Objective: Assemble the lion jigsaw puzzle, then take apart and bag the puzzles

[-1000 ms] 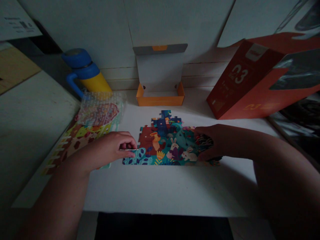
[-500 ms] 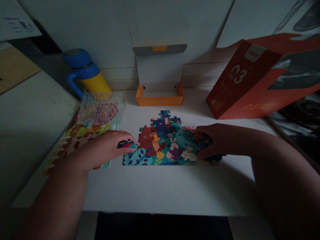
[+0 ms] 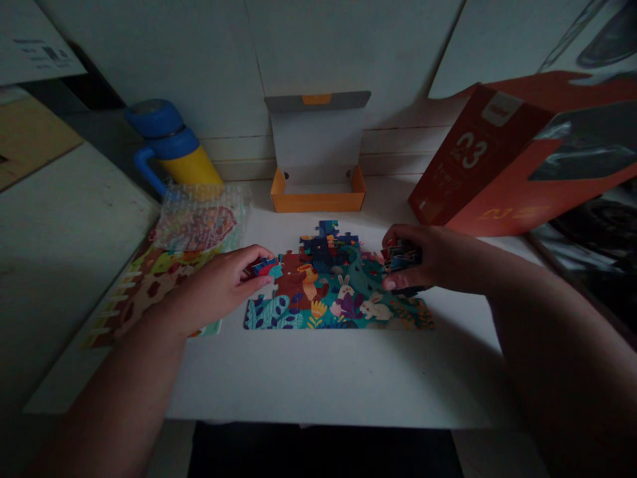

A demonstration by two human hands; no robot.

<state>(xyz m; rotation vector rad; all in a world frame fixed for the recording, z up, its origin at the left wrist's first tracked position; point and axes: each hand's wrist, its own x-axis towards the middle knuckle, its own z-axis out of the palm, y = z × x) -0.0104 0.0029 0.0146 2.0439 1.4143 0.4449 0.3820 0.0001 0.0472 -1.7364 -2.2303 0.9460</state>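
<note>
A partly joined jigsaw puzzle [image 3: 328, 285] lies flat on the white table, showing rabbits, leaves and flowers, with a stepped upper edge. At its left side my left hand [image 3: 243, 272] pinches a blue and red puzzle piece [image 3: 266, 267] between thumb and fingers, close to the brown part of the picture. Over the puzzle's right side, my right hand [image 3: 413, 259] is closed round a stack of puzzle pieces [image 3: 401, 257], their edges facing left. Part of the puzzle's right side is hidden beneath that hand.
Behind the puzzle stands an orange box [image 3: 318, 201] with its lid up. A blue and yellow bottle [image 3: 184, 156] is at the back left, near bubble wrap [image 3: 199, 212] on a colourful picture sheet [image 3: 144, 285]. A large orange-red carton [image 3: 478, 159] stands at the right.
My left hand has moved slightly up and right with its piece. My right hand has moved up and a little left with the stack, uncovering the puzzle's lower right corner.
</note>
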